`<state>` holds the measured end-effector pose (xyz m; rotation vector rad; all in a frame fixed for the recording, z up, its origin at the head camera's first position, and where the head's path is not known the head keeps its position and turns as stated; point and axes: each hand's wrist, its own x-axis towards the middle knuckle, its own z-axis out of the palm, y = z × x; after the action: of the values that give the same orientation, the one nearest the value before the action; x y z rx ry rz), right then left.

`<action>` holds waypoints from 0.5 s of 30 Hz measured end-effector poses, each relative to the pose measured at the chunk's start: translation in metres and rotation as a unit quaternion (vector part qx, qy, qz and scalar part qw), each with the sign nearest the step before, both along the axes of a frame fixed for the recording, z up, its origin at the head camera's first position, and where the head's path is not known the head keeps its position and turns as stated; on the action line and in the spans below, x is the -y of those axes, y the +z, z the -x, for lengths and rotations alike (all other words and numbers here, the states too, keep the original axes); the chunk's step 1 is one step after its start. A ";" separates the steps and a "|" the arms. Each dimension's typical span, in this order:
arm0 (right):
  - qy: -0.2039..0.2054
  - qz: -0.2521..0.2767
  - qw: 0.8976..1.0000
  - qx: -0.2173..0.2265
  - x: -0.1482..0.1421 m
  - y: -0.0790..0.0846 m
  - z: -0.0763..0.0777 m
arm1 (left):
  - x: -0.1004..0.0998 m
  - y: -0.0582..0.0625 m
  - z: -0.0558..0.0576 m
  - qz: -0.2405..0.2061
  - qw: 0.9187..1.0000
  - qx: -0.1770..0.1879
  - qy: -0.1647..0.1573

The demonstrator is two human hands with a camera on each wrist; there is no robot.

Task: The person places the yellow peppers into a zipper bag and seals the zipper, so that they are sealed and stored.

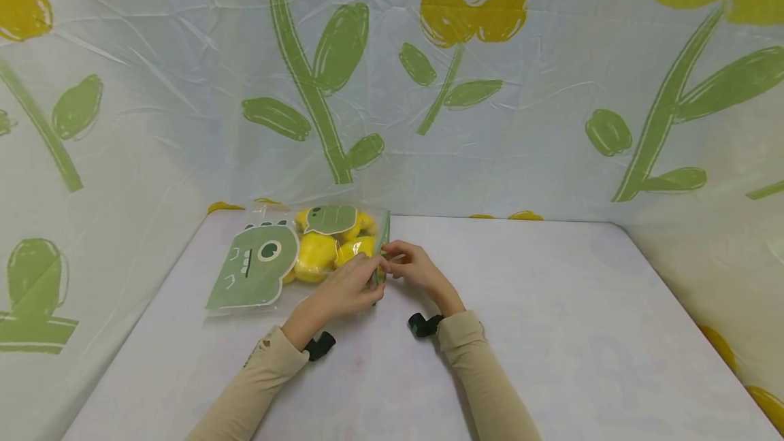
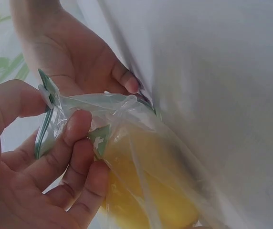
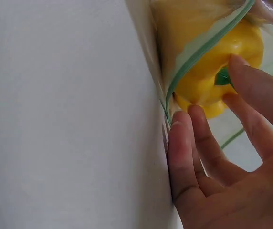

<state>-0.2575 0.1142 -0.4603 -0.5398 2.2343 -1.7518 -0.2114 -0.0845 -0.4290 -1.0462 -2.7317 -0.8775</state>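
Observation:
A clear zip bag (image 1: 278, 301) with a green dinosaur print lies on the table, holding several yellow bell peppers (image 1: 315, 257). Its green-edged mouth (image 3: 205, 43) faces right and stands parted in the right wrist view, with a yellow bell pepper (image 3: 244, 45) and its green stem just inside. My left hand (image 1: 346, 288) pinches the zip edge by its small white slider (image 2: 46, 95). At the mouth, my right hand (image 1: 422, 271) has its fingers spread and loosely bent, some close to the pepper, others by the lower rim. Whether they press the pepper cannot be told.
The white table (image 1: 551, 332) extends right and toward me. A flower-printed curtain (image 1: 527, 128) rises behind the bag and on both sides. Black wrist cameras (image 1: 422, 325) sit under both wrists, near the tabletop.

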 end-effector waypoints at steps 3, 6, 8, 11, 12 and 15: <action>0.021 -0.010 1.000 0.003 -0.003 -0.002 0.001 | 0.000 0.000 0.000 0.001 1.000 0.001 0.004; 0.041 -0.010 0.999 0.012 -0.008 -0.003 0.003 | -0.001 0.001 -0.001 0.000 1.000 0.003 0.006; 0.051 -0.009 0.999 0.017 -0.010 -0.004 0.004 | -0.001 0.002 -0.001 0.000 1.000 0.006 0.007; 0.064 -0.009 0.998 0.020 -0.012 -0.003 0.004 | -0.001 0.002 -0.001 -0.003 1.000 0.007 0.006; 0.065 -0.011 0.998 0.019 -0.012 -0.003 0.003 | -0.001 0.002 -0.001 -0.005 1.000 0.007 0.006; 0.064 -0.021 0.998 0.018 -0.010 -0.001 0.002 | -0.001 0.002 -0.001 -0.009 1.000 0.003 0.003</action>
<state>-0.2596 0.1240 -0.4615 -0.6211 2.1569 -1.6344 -0.2104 -0.0831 -0.4274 -1.0318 -2.7258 -0.9051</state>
